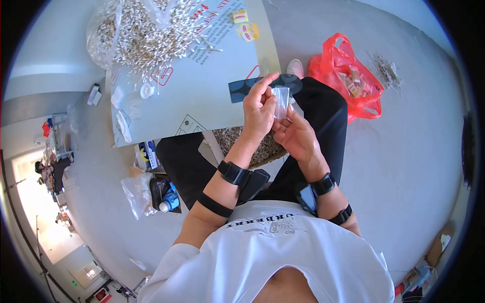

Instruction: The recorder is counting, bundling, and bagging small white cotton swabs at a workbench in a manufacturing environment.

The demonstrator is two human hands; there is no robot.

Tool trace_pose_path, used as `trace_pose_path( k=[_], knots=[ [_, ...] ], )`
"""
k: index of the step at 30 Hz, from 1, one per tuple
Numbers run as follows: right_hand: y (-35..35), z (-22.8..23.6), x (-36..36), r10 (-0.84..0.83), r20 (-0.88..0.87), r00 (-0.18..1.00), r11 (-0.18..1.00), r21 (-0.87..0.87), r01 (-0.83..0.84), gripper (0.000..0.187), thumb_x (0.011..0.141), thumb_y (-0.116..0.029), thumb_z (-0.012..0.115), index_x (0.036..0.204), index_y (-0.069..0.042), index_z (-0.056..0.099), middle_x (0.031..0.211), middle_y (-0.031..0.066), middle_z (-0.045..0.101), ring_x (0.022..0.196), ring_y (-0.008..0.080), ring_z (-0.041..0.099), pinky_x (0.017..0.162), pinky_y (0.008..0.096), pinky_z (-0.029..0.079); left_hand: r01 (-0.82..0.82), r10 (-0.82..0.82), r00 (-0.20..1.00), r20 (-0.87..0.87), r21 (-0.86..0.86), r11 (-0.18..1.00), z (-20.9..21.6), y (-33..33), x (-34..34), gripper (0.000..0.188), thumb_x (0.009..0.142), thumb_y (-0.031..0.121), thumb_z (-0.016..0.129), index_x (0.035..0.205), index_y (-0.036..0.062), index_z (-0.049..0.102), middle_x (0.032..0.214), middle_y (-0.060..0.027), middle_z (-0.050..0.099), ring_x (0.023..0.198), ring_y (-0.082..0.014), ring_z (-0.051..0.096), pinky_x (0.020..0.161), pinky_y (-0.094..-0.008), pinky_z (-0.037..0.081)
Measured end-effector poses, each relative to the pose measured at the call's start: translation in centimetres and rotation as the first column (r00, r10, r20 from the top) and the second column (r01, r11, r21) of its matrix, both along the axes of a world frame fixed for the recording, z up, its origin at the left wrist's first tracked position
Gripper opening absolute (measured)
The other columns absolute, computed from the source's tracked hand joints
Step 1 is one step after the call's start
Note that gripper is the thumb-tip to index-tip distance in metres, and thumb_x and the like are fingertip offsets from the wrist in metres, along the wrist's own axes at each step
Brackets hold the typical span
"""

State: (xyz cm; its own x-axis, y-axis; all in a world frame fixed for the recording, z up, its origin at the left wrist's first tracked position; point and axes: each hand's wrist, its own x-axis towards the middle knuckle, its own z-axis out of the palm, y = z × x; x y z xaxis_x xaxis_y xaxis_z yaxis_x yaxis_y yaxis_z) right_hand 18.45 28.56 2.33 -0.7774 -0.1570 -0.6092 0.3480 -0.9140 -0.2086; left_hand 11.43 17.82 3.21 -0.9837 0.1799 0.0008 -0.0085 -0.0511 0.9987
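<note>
A small clear plastic bag [281, 104] is held up between my two hands, above my lap. My left hand [258, 112] pinches the bag's left edge between thumb and fingers, with the index finger extended beyond it. From below and to the right, my right hand [299, 137] grips its lower part with the fingertips. Whether anything is inside the bag is hard to make out. Just behind the hands, a dark patterned strip [241, 90] lies across the table's corner. Below them, a cardboard box [270, 160] full of cotton swabs [241, 142] sits between my legs.
On the pale table [197, 108], a large heap of cotton swabs [146, 43] spills from a clear bag at the far left. Small yellow packets [247, 31] lie near its right edge. A red plastic bag [348, 81] holding small packs stands on the floor at right, beside scattered swabs [386, 71].
</note>
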Motion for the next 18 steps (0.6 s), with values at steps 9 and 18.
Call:
trace_pose_path(
  k=[9, 18],
  knots=[
    [0.1, -0.2, -1.4, -0.282, 0.345, 0.895, 0.946, -0.057, 0.32, 0.032, 0.092, -0.03, 0.066, 0.104, -0.002, 0.054, 0.079, 0.0062, 0.06, 0.065, 0.015, 0.055, 0.056, 0.0251, 0.045, 0.001, -0.001, 1.0, -0.002, -0.077, 0.997, -1.5, 1.7, -1.4, 0.022, 0.082, -0.009, 0.057, 0.099, 0.0008, 0.065, 0.074, 0.0016, 0.053, 0.065, -0.0061, 0.047, 0.06, -0.0229, 0.043],
    [2.6, -3.3, -1.8, -0.307, 0.183, 0.934, 0.891, -0.289, 0.349, 0.007, 0.094, -0.008, 0.06, 0.1, -0.004, 0.058, 0.081, 0.0031, 0.06, 0.063, 0.0094, 0.051, 0.052, 0.0216, 0.04, 0.144, -0.162, 0.981, -0.111, -0.152, 0.978, -2.0, 4.9, -2.6, 0.02, 0.082, -0.007, 0.058, 0.099, 0.0019, 0.063, 0.079, -0.0026, 0.056, 0.068, -0.0101, 0.052, 0.064, -0.0255, 0.047]
  ],
)
